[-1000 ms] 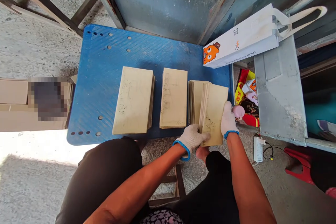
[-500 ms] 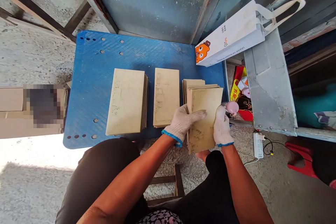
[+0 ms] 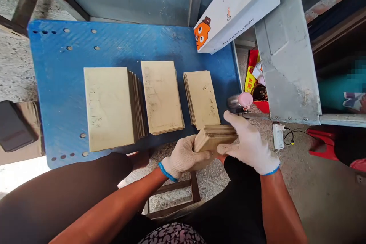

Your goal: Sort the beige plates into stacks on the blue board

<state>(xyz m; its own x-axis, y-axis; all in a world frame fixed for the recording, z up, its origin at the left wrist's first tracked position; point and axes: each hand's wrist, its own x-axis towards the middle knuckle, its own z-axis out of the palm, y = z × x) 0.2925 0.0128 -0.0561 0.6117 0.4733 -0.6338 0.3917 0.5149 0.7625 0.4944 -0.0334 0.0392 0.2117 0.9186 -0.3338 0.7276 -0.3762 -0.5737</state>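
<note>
Cream-coloured, flat rectangular boards make up a thick bundle (image 3: pixel 211 144), which the person holds tilted, board edges uppermost, at the near edge of the blue, perforated-corner table (image 3: pixel 64 91). The white-gloved, blue-cuffed left hand (image 3: pixel 183 156) pinches the bundle's left end, thumb across the front. The matching gloved right hand (image 3: pixel 248 145) has thumb and forefinger parted around the right end; whether they press on it, I cannot tell. Nor can I tell whether the bundle touches the table.

Three more stacks of the same boards lie on the table: a left stack (image 3: pixel 110 108), a middle stack (image 3: pixel 162 97) and a right stack (image 3: pixel 201 99). A metal cup with a pink lid (image 3: pixel 245 100) is at the table's right edge.

The step in hand looks like handling and evening up the bundle. The next move, I judge, calls for a firm grip at both ends, boards kept flush, and fingers clear of the cup.
</note>
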